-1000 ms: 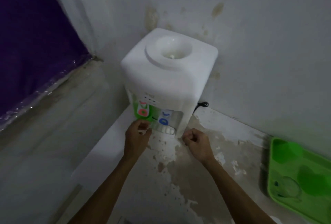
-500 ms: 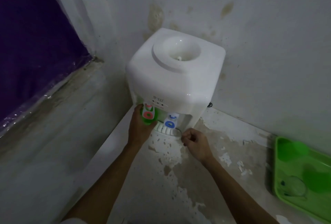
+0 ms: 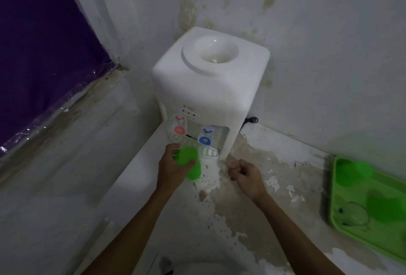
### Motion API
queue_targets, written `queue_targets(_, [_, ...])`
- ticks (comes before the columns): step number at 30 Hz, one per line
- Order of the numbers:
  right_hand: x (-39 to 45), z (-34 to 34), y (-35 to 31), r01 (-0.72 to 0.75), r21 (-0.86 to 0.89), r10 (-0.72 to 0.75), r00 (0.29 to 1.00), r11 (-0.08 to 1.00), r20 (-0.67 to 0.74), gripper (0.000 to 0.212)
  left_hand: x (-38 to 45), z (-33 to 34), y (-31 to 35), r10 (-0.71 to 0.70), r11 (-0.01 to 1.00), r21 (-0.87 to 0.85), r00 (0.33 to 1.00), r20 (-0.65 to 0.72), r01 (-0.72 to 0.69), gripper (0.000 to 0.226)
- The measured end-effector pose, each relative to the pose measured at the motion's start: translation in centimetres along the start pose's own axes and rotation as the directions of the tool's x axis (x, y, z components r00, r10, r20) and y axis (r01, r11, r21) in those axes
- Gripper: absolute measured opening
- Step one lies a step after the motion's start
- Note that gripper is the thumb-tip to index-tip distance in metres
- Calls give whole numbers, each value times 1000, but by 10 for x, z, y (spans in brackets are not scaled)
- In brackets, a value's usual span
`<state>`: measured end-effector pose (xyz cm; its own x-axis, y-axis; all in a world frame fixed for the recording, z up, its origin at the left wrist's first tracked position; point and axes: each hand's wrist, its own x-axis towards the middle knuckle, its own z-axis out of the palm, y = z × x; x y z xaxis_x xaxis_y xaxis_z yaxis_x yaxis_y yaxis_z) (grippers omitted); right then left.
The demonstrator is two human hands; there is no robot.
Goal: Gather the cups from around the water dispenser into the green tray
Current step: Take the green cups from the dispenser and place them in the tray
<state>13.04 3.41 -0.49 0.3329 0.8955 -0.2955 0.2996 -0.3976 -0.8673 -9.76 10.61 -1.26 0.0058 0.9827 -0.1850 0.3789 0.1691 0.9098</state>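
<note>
A white water dispenser (image 3: 208, 90) stands in the corner against the wall, with a red tap (image 3: 179, 129) and a blue tap (image 3: 204, 139). My left hand (image 3: 171, 170) grips a green cup (image 3: 190, 163), tilted, just in front of the drip grille. My right hand (image 3: 247, 175) hovers beside it with fingers curled and nothing in them. The green tray (image 3: 336, 200) lies at the far right and holds two green cups (image 3: 353, 172) (image 3: 384, 206) and a clear glass (image 3: 356, 213).
The counter (image 3: 230, 219) has worn, peeling paint. A black cord (image 3: 251, 120) runs behind the dispenser. To the left is a purple sheet (image 3: 39, 44) above a sloping ledge. The wall is close behind the dispenser and the tray.
My left hand has pulled the green cup back from under the red tap toward me. The right hand has stayed close to the dispenser's base. The view has shifted slightly.
</note>
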Motion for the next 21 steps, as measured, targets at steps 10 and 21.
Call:
queue_targets(10, [-52, -80, 50, -265, 317, 297, 953, 911, -58, 14, -75, 102, 58, 169, 986, -68, 931, 323, -155, 58])
queue_targets(21, [-101, -197, 87, -349, 895, 407, 887, 277, 220, 50, -155, 233, 137, 351, 936, -190, 810, 470, -295, 59])
